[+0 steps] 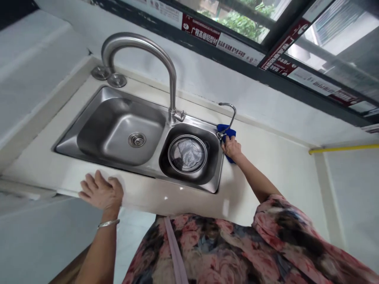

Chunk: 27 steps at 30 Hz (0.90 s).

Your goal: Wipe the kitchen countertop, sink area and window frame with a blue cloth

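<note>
Pale stone counter (pixel 266 165) runs under a window (pixel 340 47) across the top of the frame, with a steel double sink (pixel 89 134) set into it. Your right hand (pixel 231 148), right of centre, is closed on a blue cloth (pixel 226 130), pressing it against the base of the small tap (pixel 228 114) at the sink's corner. Your left hand (pixel 101 193), lower left, lies flat with fingers spread on the counter's front edge, seemingly as a brace. A round strainer basket (pixel 187 154) sits in the smaller bowl. Red-and-white stickers (pixel 201 30) on the window frame carry Chinese print, too small to read surely.
</note>
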Available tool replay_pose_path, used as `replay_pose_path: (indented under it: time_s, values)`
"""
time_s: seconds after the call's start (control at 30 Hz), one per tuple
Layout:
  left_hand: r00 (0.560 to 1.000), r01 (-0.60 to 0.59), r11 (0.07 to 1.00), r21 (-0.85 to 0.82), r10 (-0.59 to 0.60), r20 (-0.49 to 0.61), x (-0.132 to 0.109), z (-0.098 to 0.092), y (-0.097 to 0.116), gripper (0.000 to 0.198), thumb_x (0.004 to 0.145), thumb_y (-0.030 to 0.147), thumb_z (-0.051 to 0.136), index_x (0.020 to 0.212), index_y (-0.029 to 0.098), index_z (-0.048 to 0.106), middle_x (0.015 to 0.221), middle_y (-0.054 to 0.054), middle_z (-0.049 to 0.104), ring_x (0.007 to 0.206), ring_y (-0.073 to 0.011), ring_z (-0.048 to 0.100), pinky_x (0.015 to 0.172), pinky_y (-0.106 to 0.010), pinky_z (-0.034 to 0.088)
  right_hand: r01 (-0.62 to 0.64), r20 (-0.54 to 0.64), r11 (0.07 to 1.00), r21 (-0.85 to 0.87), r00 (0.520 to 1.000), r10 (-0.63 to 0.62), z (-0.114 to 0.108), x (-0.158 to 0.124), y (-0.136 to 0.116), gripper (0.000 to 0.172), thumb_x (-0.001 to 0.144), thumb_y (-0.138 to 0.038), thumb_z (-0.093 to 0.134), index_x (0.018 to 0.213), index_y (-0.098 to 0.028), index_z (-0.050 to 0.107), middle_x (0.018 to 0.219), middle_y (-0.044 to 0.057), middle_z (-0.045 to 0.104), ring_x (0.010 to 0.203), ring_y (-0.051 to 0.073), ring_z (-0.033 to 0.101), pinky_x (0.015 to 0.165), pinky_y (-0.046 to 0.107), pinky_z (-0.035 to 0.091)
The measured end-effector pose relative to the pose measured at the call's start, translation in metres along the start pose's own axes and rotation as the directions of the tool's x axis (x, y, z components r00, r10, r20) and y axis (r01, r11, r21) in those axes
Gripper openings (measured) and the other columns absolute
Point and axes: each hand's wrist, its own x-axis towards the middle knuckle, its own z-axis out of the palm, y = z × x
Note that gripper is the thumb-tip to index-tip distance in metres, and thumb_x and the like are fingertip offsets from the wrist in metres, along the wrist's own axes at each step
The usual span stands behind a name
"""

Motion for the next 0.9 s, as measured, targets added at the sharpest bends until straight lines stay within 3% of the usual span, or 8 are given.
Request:
replay_pose_path:
  time_s: [0.1,0.33,0.6,0.7,0.8,0.9]
  values:
    - [0.999,-0.005,1.0,-0.024,0.004,-0.036,-0.001,-0.002,0.004,0.061,0.104,0.03,0.054,0.158,0.006,0.043,0.17,-0.024,0.034,0.158,-0.0479,0.022,0.125,-0.073,0.011,0.023,0.042,0.999,-0.028,0.999,-0.022,0.0,-0.02,-0.011,0.046,0.105,-0.037,0.043,0.14,-0.01,0.053,0.132,0.025,0.056,0.108,0.034,0.069,0.085,0.042,0.055]
    - [1.0,-0.001,0.997,-0.074,0.001,0.003,-0.002,-0.011,0.013,0.06,0.107,0.032,0.05,0.157,0.001,0.041,0.17,-0.027,0.031,0.158,-0.0473,0.019,0.124,-0.074,0.008,0.076,0.151,0.996,-0.04,0.986,-0.069,-0.002,-0.068,-0.032,0.047,0.102,-0.039,0.052,0.139,-0.009,0.054,0.137,0.028,0.056,0.108,0.035,0.071,0.087,0.043,0.056]
    - [1.0,-0.028,0.993,-0.111,0.027,-0.013,0.001,-0.004,0.003,0.062,0.105,0.034,0.052,0.156,0.0,0.043,0.169,-0.028,0.032,0.158,-0.0483,0.019,0.124,-0.074,0.007,0.152,0.311,0.985,0.081,0.935,-0.17,0.019,-0.17,-0.055,0.042,0.1,-0.041,0.053,0.13,-0.014,0.065,0.135,0.022,0.063,0.105,0.033,0.073,0.09,0.042,0.056]
    - [0.999,-0.037,0.992,-0.119,0.038,0.001,0.001,-0.004,0.003,0.062,0.105,0.035,0.051,0.156,0.0,0.041,0.17,-0.028,0.03,0.158,-0.0486,0.017,0.123,-0.075,0.005,0.123,0.32,0.974,0.19,0.93,-0.18,0.03,-0.202,-0.052,0.042,0.096,-0.04,0.056,0.128,-0.015,0.067,0.13,0.02,0.069,0.105,0.033,0.073,0.092,0.041,0.056]
    - [0.999,-0.052,0.991,-0.127,0.053,0.003,0.0,-0.005,0.003,0.064,0.105,0.036,0.052,0.156,-0.001,0.04,0.17,-0.029,0.029,0.158,-0.0492,0.017,0.122,-0.076,0.005,-0.001,0.35,0.886,0.463,0.919,-0.182,0.033,-0.209,-0.032,0.037,0.093,-0.04,0.058,0.119,-0.018,0.072,0.115,0.013,0.076,0.099,0.028,0.073,0.088,0.036,0.055]
    - [0.999,-0.046,0.992,-0.12,0.046,-0.002,0.0,-0.005,0.004,0.066,0.101,0.035,0.055,0.155,-0.001,0.042,0.168,-0.03,0.032,0.157,-0.0502,0.02,0.122,-0.077,0.008,-0.231,0.392,0.644,0.729,0.913,-0.115,0.025,-0.189,0.001,0.046,0.091,-0.058,0.059,0.106,-0.018,0.075,0.087,0.006,0.076,0.08,0.024,0.069,0.073,0.034,0.055]
